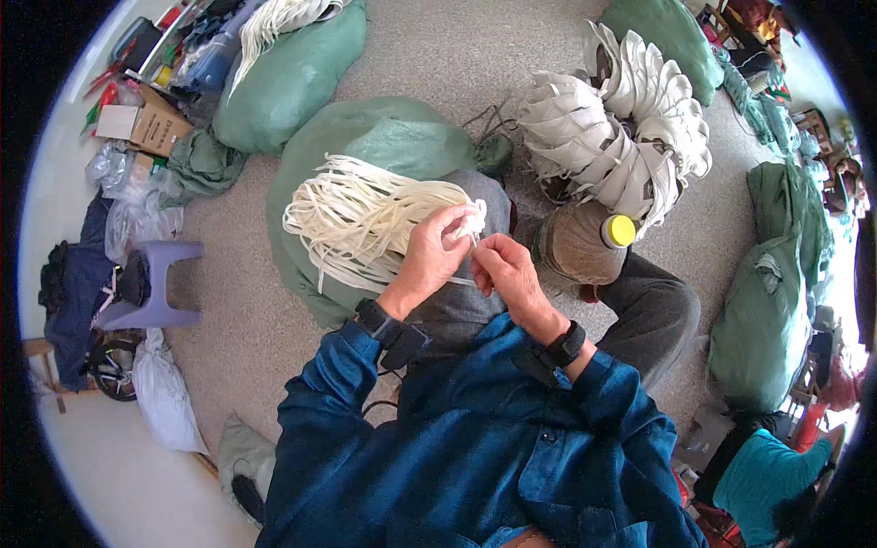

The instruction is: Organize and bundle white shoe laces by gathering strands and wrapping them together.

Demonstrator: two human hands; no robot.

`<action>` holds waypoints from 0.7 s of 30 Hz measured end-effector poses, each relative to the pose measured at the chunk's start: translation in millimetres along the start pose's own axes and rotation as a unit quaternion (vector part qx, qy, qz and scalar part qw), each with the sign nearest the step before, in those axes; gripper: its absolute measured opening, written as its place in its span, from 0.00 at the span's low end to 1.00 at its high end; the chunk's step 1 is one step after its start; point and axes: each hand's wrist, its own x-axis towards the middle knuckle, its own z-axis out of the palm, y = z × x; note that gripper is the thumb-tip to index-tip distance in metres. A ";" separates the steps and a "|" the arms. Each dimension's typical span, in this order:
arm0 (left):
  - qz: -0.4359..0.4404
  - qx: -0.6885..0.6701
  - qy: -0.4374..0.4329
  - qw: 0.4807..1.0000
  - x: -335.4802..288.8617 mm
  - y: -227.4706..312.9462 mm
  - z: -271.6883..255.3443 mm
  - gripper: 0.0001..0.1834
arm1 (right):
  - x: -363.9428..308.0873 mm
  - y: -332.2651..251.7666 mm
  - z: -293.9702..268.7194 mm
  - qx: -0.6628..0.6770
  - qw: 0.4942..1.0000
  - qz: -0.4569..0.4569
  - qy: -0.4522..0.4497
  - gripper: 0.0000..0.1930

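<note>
A bundle of long off-white laces (pixel 361 215) lies over my thigh and a green sack (pixel 384 128). My left hand (pixel 434 251) is closed around the gathered right end of the bundle. Close beside it, my right hand (pixel 512 274) pinches with thumb and forefinger at a thin lace strand by that same end. The fingertips of both hands nearly meet. The strand's exact path between the fingers is too small to follow. Loose loops fan out to the left of my left hand.
Strung, overlapping white curved pieces (pixel 612 128) form a ring at the right. Near my right knee stands a container with a yellow lid (pixel 618 231). Another green sack (pixel 292 78) lies far left, and one (pixel 767 301) at right. A purple stool (pixel 160 283) stands left.
</note>
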 end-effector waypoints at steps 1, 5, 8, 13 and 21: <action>-0.002 -0.002 0.000 1.000 -0.6 1.0 0.2 0.22 | 0.7 1.1 -0.8 0.001 1.000 0.000 0.001 0.11; 0.036 0.036 0.006 0.999 -1.9 -3.9 -0.4 0.22 | 4.3 5.4 -0.4 0.000 1.000 -0.004 -0.002 0.10; 0.057 0.042 0.005 0.997 -0.4 -3.6 1.9 0.22 | 6.6 7.4 -0.8 -0.002 1.000 -0.006 0.002 0.09; 0.054 0.050 0.002 0.997 -2.7 -1.8 1.3 0.22 | 6.7 5.8 2.8 -0.013 1.000 -0.021 0.010 0.09; 0.083 0.064 -0.007 0.994 -2.9 -6.1 -0.4 0.22 | 10.9 10.8 2.8 -0.029 0.998 -0.046 0.002 0.09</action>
